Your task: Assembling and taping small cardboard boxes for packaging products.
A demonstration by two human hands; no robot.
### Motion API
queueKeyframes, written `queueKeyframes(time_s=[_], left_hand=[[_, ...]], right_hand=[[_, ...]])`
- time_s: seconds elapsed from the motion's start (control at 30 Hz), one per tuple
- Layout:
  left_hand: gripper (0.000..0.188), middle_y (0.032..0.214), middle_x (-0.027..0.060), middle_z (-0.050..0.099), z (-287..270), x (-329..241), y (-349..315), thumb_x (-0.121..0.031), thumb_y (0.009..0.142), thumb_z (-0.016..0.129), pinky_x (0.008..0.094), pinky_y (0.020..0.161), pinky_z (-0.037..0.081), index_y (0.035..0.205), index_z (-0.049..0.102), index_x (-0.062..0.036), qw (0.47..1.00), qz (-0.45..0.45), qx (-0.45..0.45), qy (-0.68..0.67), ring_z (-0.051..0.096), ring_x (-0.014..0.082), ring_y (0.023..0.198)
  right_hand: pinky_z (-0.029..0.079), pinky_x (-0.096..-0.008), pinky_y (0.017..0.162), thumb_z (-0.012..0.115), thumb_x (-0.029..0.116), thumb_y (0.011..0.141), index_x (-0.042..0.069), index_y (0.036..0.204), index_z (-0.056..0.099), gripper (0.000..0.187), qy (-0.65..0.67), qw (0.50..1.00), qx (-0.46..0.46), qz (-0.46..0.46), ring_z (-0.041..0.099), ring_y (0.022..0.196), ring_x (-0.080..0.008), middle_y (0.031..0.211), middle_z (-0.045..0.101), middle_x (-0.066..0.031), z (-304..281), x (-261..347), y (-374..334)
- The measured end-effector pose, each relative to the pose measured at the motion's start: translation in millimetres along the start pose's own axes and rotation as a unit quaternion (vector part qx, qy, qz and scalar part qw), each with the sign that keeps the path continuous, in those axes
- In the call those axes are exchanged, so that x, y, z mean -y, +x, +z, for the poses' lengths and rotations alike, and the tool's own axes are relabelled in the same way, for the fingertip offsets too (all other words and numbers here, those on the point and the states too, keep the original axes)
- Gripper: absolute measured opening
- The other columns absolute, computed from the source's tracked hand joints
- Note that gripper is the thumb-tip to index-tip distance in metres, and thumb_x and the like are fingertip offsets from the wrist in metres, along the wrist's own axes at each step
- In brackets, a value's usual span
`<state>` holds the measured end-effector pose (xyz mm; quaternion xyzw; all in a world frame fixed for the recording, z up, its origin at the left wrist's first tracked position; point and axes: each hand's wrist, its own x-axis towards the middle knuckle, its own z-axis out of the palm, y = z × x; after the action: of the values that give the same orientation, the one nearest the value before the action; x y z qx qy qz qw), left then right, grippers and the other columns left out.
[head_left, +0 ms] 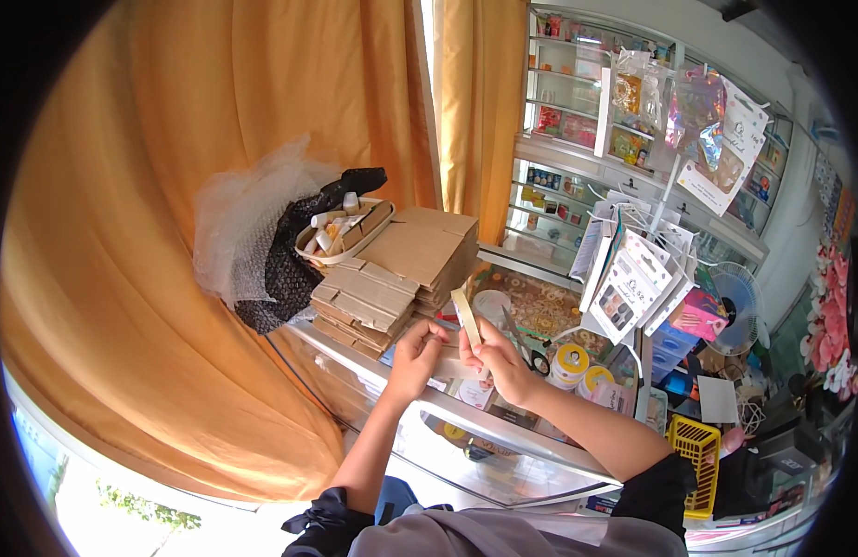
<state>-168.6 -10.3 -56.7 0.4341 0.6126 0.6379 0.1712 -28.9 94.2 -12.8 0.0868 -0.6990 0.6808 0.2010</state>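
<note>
– Starting with the biggest, see anything cut off?
– Yes: orange curtains (pixel 169 278), heavy cloth in deep folds, trimmed away by the dark rim of the view. Next, a glass cabinet (pixel 557 121), partly blocked by hanging packets (pixel 624 288); contents mostly too small to make out.
– And lower down?
– See a glass-topped worktop (pixel 531 436), pale-edged, largely covered. At its left end, bubble wrap (pixel 262 311), clear and black, crumpled. Beside that, brown cardboard (pixel 420 237), flat and square-cornered, in stacks. Close behind the lower stack, a pale oval basket (pixel 378 226) of white-capped bottles (pixel 324 241), partly hidden.
– Down to hand size: grasping what?
– Right grip (pixel 501 362) closed around a strip (pixel 466 313). Left grip (pixel 417 345) curled just beside; cannot tell whether holding anything.
– Smaller still?
– Scissors (pixel 514 327), metal-bladed and dark-handled, just right of the right grip. Below and between both grips, a beige band (pixel 457 365), hard to identify.
– And that strip?
– Pale yellow, narrow, straight-edged, tilted above the worktop, lower end covered by fingers. Cannot tell the material.
</note>
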Motion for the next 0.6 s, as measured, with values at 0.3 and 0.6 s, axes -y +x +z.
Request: queueKeyframes(time_s=[0.3,0.6], left_hand=[[0.015,0.086,0.0016,0.057,0.4,0.7,0.0,-0.009,0.087,0.043,0.0228,0.074,0.040,0.090,0.056,-0.0017,1.000,0.005,0.001,-0.007,0.051,0.0095,0.082],[0.014,0.086,0.0015,0.057,-0.2,5.5,1.4,-0.009,0.088,0.043,0.0227,0.074,0.040,0.090,0.056,-0.0019,1.000,0.007,0.003,-0.008,0.051,0.0094,0.082]], right_hand=[[0.032,-0.0237,0.063,0.035,0.010,0.087,0.005,0.096,0.041,0.012,-0.024,1.000,0.000,0.001,0.033,0.065,-0.0089,0.074,0.036,-0.0008,1.3,2.2,-0.3],[0.031,-0.0230,0.063,0.036,0.011,0.086,0.005,0.096,0.041,0.012,-0.026,1.000,0.007,-0.006,0.033,0.065,-0.0086,0.075,0.036,-0.0005,0.3,1.7,-0.4]])
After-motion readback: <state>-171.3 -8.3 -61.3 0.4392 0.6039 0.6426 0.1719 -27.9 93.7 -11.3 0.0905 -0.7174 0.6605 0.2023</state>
